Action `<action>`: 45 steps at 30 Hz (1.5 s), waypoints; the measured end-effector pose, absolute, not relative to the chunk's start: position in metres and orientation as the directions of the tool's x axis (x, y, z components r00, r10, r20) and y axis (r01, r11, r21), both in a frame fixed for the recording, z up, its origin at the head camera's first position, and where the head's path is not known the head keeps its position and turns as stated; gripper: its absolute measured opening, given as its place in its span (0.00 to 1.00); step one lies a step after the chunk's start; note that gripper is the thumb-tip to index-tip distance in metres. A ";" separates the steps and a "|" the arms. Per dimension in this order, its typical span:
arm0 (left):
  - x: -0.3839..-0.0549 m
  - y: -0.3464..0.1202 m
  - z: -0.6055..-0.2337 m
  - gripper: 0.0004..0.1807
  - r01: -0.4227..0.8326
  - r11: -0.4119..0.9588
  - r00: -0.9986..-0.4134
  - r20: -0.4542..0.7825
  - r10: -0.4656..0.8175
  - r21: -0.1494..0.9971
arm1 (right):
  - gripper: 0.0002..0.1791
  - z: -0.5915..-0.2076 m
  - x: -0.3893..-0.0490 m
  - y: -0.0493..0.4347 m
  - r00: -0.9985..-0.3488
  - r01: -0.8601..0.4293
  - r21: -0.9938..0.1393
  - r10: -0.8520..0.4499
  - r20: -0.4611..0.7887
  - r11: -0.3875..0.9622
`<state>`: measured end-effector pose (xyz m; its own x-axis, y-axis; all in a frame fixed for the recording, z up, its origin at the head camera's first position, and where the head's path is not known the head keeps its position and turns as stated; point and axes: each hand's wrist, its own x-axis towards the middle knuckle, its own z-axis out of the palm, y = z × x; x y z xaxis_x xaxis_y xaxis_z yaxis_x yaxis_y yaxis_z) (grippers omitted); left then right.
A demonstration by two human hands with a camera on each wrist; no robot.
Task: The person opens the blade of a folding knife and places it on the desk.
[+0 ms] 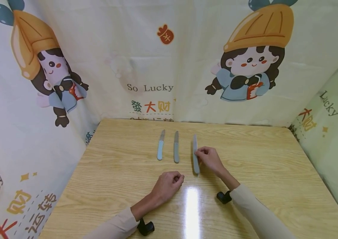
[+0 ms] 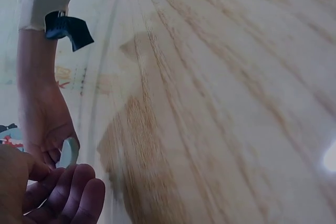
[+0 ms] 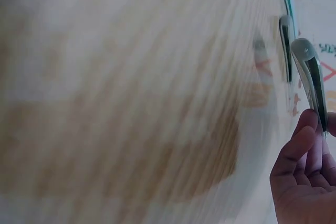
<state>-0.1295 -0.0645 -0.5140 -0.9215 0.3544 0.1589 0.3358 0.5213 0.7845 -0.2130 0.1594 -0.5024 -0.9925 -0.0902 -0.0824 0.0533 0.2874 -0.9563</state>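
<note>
My right hand (image 1: 211,161) pinches a grey-handled knife (image 1: 196,164) between thumb and fingers near where handle and blade meet. Its blade points to the back, and in the right wrist view a shadow lies on the table beside it. To its left are a second grey-handled knife (image 1: 176,152) and a light-blue-handled knife (image 1: 160,151), side by side with blades pointing away. My left hand (image 1: 167,186) rests near the table's middle, in front of the knives, its fingers loosely curled around nothing.
The wood-grain table (image 1: 112,159) meets a cream printed curtain (image 1: 145,59) at the back, and similar cloth hangs on both sides. Each wrist wears a black mount (image 1: 146,228). A bright light reflection (image 1: 192,212) shows on the tabletop between the forearms.
</note>
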 end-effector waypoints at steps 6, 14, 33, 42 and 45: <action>-0.130 -0.064 -0.514 0.13 0.343 0.535 -0.918 0.154 0.366 0.772 | 0.13 -0.504 -0.226 0.163 -0.992 0.037 -0.947 -0.105 -0.074 0.318; -0.129 -0.067 -0.516 0.13 0.357 0.563 -0.914 0.155 0.374 0.745 | 0.11 -0.509 -0.242 0.157 -0.993 0.042 -0.929 -0.090 -0.081 0.369; -0.128 -0.068 -0.516 0.13 0.347 0.554 -0.912 0.133 0.389 0.757 | 0.14 -0.508 -0.257 0.150 -0.996 0.041 -0.766 -0.031 -0.079 0.641; -0.126 -0.068 -0.516 0.13 0.339 0.542 -0.912 0.127 0.390 0.769 | 0.14 -0.509 -0.256 0.150 -0.996 0.059 -0.752 -0.015 -0.092 0.657; -0.126 -0.068 -0.516 0.13 0.336 0.548 -0.915 0.127 0.383 0.766 | 0.14 -0.510 -0.254 0.150 -0.996 0.059 -0.752 -0.017 -0.093 0.656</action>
<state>-0.1257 -0.0684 -0.5165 -0.9149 0.3832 0.1269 0.3357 0.5478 0.7663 -0.2545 0.1500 -0.5098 -0.9955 -0.0173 -0.0931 0.0590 0.6562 -0.7523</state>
